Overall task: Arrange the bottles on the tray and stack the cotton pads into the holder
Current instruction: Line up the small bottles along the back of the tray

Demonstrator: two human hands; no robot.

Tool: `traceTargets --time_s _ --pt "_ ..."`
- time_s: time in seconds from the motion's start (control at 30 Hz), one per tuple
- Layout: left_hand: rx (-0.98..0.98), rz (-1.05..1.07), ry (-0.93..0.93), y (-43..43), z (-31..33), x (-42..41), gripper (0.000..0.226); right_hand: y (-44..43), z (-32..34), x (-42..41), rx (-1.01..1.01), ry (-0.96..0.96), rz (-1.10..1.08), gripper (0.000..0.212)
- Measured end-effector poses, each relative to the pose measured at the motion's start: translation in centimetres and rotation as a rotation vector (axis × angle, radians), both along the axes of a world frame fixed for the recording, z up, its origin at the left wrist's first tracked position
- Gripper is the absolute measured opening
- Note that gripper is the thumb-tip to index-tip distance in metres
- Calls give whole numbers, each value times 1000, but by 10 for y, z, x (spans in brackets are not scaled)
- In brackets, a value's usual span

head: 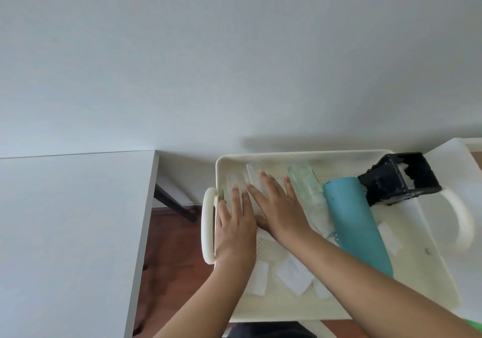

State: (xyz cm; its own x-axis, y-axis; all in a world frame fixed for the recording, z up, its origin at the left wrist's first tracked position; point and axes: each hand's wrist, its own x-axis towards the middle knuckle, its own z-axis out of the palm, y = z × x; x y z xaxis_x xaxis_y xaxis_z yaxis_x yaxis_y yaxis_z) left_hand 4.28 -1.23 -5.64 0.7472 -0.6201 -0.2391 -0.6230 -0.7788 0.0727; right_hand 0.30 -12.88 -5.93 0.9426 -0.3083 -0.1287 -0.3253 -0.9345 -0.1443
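A cream tray [339, 155] with loop handles sits at the lower right. Lying in it are a clear bottle [254, 172], a smaller clear bottle [232, 181], a greenish clear bottle [303, 181] and a teal bottle [352, 217]. My right hand [280, 207] lies over the clear bottle, fingers along its length and thumb tucked at its side. My left hand [236, 230] rests over the smaller clear bottle near the left handle; its grip is hidden. A black holder [391, 181] lies tipped at the far right corner with white pads inside. Loose cotton pads [294, 275] are scattered on the tray floor.
A white table [65, 233] stands to the left, with a gap over brown floor [172, 246] between it and the tray. A dark table leg [173, 202] crosses that gap. A pale wall fills the background. A white surface [453, 160] lies behind the tray's right end.
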Motion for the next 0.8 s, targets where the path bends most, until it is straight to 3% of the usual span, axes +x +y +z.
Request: traceTargets --time_s 0.2,0.37,0.53,0.67,0.8 --pt "-67 61 46 -3 10 4 72 -6 11 -12 165 -125 6 60" --pt "-306 90 -34 -2 32 4 52 -24 26 -13 323 -227 -35 47" --pt "-379 167 8 -20 55 19 33 -53 43 3 433 -359 12 37" --pt "-357 105 12 -31 67 46 30 -69 52 25 460 -312 101 39" --pt "-325 96 172 -40 82 80 41 -79 58 41 527 -224 156 44"
